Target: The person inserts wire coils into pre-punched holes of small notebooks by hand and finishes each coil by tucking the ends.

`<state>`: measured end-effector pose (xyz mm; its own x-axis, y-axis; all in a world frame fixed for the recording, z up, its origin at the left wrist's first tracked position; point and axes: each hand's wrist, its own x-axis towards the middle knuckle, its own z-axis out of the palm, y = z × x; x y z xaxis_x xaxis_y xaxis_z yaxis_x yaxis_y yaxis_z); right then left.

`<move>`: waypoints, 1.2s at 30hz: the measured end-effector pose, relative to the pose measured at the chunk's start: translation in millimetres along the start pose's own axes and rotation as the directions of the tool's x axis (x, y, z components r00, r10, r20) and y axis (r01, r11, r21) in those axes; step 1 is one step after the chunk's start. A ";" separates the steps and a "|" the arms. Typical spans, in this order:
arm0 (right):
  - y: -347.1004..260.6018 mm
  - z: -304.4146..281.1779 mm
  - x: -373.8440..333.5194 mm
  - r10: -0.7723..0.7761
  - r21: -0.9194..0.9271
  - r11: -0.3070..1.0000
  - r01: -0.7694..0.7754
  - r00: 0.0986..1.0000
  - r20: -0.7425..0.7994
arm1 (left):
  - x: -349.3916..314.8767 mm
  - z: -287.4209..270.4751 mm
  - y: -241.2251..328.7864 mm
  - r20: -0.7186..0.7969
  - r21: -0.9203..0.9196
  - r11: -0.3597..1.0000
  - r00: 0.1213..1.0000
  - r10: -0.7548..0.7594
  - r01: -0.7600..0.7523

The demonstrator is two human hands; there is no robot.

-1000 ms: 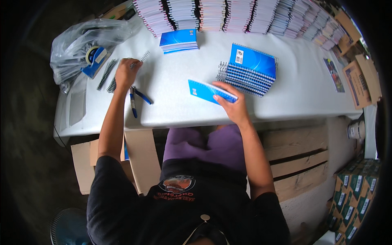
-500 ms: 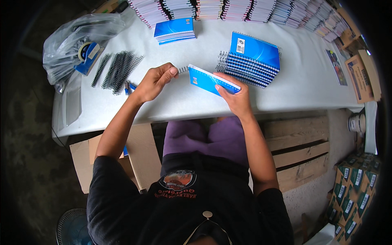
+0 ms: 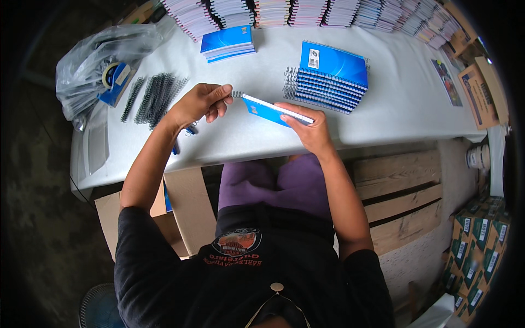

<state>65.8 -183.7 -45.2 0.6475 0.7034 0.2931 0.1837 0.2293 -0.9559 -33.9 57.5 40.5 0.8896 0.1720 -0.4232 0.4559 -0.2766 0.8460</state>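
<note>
My right hand (image 3: 310, 127) grips a small blue notebook (image 3: 265, 113) by its right end, tilted so its white page edge faces up. My left hand (image 3: 203, 104) pinches a dark spiral binding coil (image 3: 237, 94) between thumb and fingertips. The coil's other end meets the notebook's upper left corner; how far it runs through the holes cannot be made out. Below my left wrist lies a blue-handled hand tool (image 3: 175, 148), partly hidden by the arm. Left of that hand, several loose dark coils (image 3: 158, 98) lie in a bunch on the table.
Coil-bound blue notebooks (image 3: 333, 87) are piled at the right, unbound blue ones (image 3: 227, 41) farther back. Tall stacks of paper blocks (image 3: 273, 13) line the far edge. At the left are a plastic bag (image 3: 87, 65) and a tape dispenser (image 3: 116, 82). Below stands a cardboard box (image 3: 188, 210).
My right hand has tipped the notebook so more of its page edge shows. The left hand's lower fingers have spread, and the coil section between hand and notebook looks shorter.
</note>
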 end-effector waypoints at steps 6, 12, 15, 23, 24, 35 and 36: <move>-3.7 7.9 1.9 -0.008 -0.010 1.000 0.007 0.999 -0.034 | -0.1 3.0 -3.9 0.011 0.626 0.537 0.696 0.718 -0.565; 1.2 8.8 -0.2 -0.012 -0.158 0.987 0.004 0.999 -0.047 | -3.3 12.6 19.3 0.128 0.854 0.338 0.789 0.601 -0.396; 11.9 5.4 -9.8 -0.063 -0.123 0.991 0.052 0.994 -0.087 | -0.3 33.1 21.9 0.126 0.930 0.103 0.571 0.811 -0.351; 3.3 10.6 -3.1 -0.039 -0.143 0.989 0.043 0.999 0.028 | -21.6 25.1 20.5 0.125 0.888 0.252 0.730 0.673 -0.384; -3.2 10.4 -3.1 -0.103 -0.154 0.982 0.110 0.993 0.051 | -24.5 15.6 22.7 0.143 0.837 0.411 0.869 0.473 -0.361; -14.4 2.5 -8.4 0.002 -0.204 0.979 0.011 0.998 0.065 | -27.5 44.1 60.5 0.029 0.932 0.320 0.912 0.409 -0.173; -12.1 2.8 -9.5 -0.011 -0.207 0.978 0.023 0.998 0.056 | -23.4 47.1 52.4 0.067 0.936 0.253 0.829 0.555 -0.245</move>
<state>55.4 -191.3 -36.4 0.6028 0.7375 0.3044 0.3477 0.1006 -0.9322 -29.4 -5.6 79.5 0.9926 -0.0740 0.0965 -0.0757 -0.9970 0.0142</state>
